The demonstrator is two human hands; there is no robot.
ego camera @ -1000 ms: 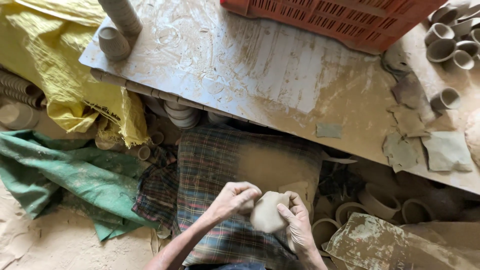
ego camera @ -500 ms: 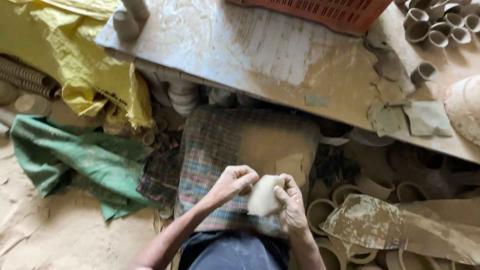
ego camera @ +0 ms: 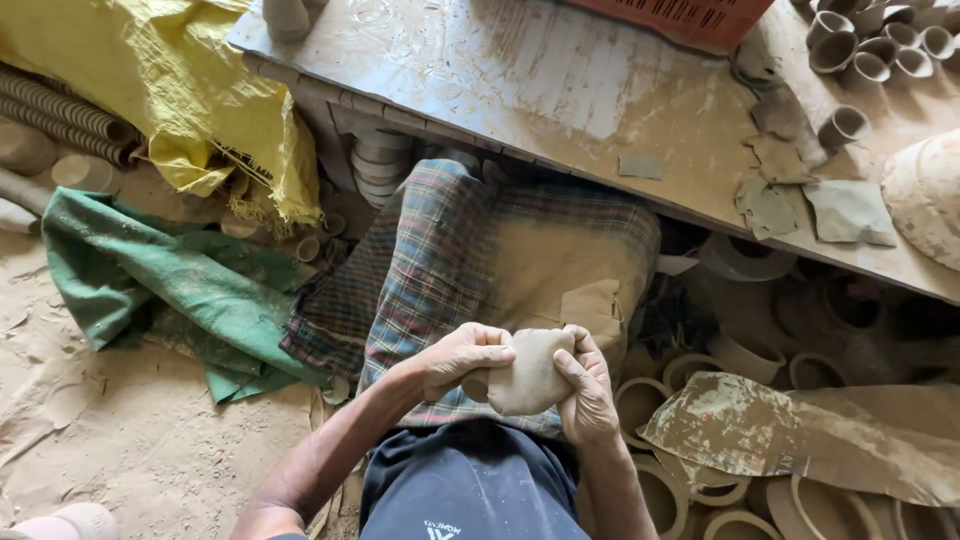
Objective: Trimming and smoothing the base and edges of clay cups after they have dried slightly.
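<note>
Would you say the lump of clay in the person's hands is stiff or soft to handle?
The clay lump probably yields: its surface looks smoothed and rounded where both hands press it. It seems dense for its size, and likely slightly tacky, since the fingers are clay-dusted.

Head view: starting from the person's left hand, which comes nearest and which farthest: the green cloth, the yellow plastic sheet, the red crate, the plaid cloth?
From the left hand:
1. Plaid checked cloth, directly beneath and just above the hand.
2. Green crumpled cloth, on the sandy floor to the left.
3. Yellow plastic sheet, upper left, past the green cloth.
4. Red slotted plastic crate, at the top edge on the dusty workbench.
</note>
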